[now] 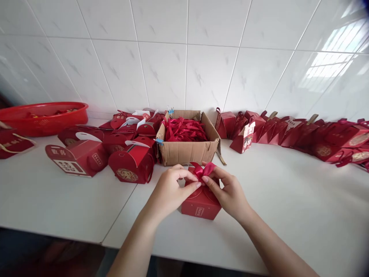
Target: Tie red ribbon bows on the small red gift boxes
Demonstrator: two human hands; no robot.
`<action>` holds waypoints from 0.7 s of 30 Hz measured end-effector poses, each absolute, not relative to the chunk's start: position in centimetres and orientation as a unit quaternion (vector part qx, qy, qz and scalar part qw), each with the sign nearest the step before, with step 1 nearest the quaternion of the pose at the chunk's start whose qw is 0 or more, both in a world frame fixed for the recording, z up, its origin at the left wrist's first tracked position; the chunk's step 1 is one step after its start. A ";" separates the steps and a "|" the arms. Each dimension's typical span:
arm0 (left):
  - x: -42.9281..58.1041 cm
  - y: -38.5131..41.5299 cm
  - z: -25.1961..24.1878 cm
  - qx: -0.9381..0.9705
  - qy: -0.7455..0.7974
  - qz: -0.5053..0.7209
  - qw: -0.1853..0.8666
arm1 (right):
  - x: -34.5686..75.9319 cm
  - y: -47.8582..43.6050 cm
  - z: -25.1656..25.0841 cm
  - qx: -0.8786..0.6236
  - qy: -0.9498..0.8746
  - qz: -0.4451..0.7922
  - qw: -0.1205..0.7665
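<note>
A red gift box [200,206] stands on the white table in front of me, with a dark red satin ribbon [210,167] in a bow shape at its top. My left hand [173,186] pinches the ribbon from the left, thumb and index finger meeting near the knot. From the other side, my right hand [229,190] grips a loop of the same ribbon between thumb and fingers. Both hands are just above the box lid and partly hide it. Behind the box is an open cardboard carton [188,152] filled with loose red ribbons [184,129].
Several red gift boxes [134,165] crowd the left, some with lids partly raised. A red plastic basin [54,121] sits at the far left. Along the tiled wall [213,73] on the right runs a row of ribboned red boxes [276,130]. The white table [288,192] has its edge near me.
</note>
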State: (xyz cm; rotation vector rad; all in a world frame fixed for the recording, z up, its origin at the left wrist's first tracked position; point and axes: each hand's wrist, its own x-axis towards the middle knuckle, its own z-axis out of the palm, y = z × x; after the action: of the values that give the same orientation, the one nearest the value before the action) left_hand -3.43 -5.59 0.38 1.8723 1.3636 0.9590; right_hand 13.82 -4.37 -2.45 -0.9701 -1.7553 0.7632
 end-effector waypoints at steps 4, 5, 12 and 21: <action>-3.2 -5.5 0.3 0.700 0.507 0.375 0.336 | 13.9 -4.4 -2.6 -0.395 -0.712 0.322 0.483; -3.1 -5.5 0.3 0.699 0.504 0.377 0.340 | 13.9 -4.4 -2.6 -0.393 -0.712 0.326 0.483; -2.7 -5.7 0.0 0.717 0.494 0.386 0.303 | 13.8 -4.6 -2.6 -0.399 -0.699 0.340 0.487; -3.1 -5.1 -0.3 0.707 0.482 0.403 0.324 | 13.7 -4.6 -2.7 -0.400 -0.682 0.351 0.502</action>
State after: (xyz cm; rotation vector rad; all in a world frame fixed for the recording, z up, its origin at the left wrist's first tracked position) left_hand -3.10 -5.05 -0.31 1.8562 1.2658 1.0562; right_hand 13.72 -4.58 -2.75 -0.9675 -1.6471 0.8489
